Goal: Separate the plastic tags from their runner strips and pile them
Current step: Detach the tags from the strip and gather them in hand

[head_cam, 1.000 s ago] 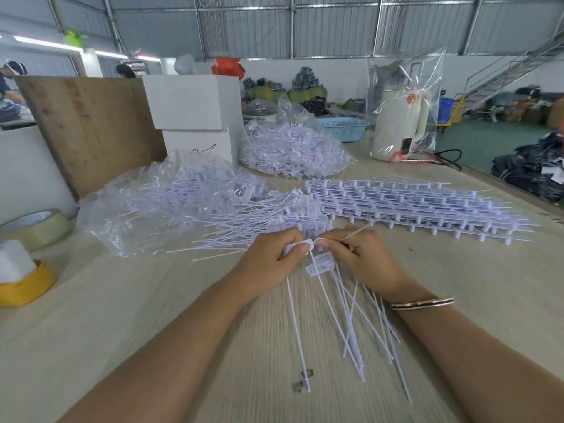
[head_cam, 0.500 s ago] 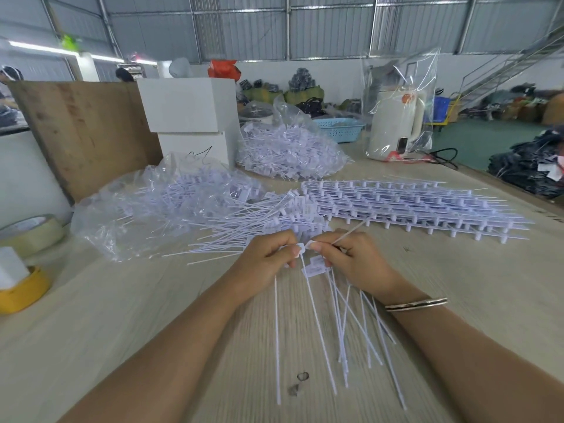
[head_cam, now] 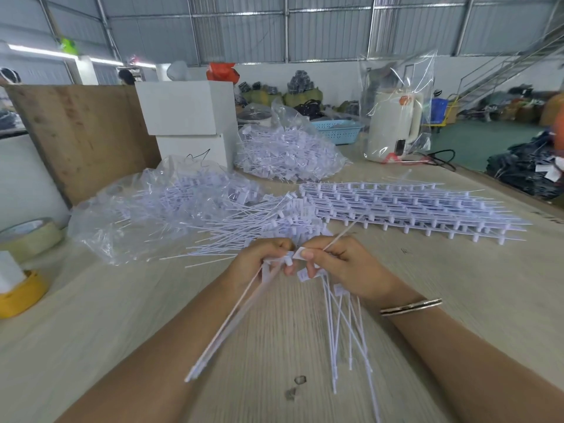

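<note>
Tags (head_cam: pixel 341 319) bunched in right hand (head_cam: pixel 345 267), tails hanging over desk (head_cam: pixel 457 300); left hand (head_cam: pixel 259 261) pinches one tag's head, pulling it free. Mid-separation. Next: snap it off, drop on loose pile (head_cam: pixel 244 230).

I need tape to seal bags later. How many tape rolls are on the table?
2: a beige roll at the left edge and a yellow roll just nearer, partly cut off; more may lie out of frame.
</note>
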`<state>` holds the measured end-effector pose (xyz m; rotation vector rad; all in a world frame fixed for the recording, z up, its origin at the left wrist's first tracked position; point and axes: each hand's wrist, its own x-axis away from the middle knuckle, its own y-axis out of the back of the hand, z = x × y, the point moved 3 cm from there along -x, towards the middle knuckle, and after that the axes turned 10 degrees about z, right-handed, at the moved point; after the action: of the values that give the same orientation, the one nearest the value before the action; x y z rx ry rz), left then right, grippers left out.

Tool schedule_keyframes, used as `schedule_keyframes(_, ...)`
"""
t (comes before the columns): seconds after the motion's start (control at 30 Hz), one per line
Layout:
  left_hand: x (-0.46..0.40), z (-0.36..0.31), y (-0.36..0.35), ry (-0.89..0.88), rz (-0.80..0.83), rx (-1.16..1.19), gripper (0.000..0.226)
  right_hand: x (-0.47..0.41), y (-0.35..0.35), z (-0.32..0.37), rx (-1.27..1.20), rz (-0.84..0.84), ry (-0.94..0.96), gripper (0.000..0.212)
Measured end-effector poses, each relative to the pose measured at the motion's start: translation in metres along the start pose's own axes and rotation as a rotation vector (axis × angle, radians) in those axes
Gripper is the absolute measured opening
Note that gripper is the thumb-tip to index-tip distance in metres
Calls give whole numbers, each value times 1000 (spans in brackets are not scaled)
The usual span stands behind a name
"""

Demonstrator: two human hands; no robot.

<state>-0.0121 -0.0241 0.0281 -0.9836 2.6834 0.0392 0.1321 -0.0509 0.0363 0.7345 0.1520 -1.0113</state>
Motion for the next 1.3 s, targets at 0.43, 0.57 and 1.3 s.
schedule_keyframes(0.43, 7, -5, 26, 38, -338, -232, 7, 12, 25, -20, 605, -43, -159, 39)
schedule_keyframes(0.57, 9, 0, 21, 6, -246, -269, 7, 12, 21, -22, 517, 32, -227, 56)
schedule_keyframes(1.3, 4, 3, -3, 100, -184, 49, 5, 8, 7, 20, 1036, -305, 184, 16)
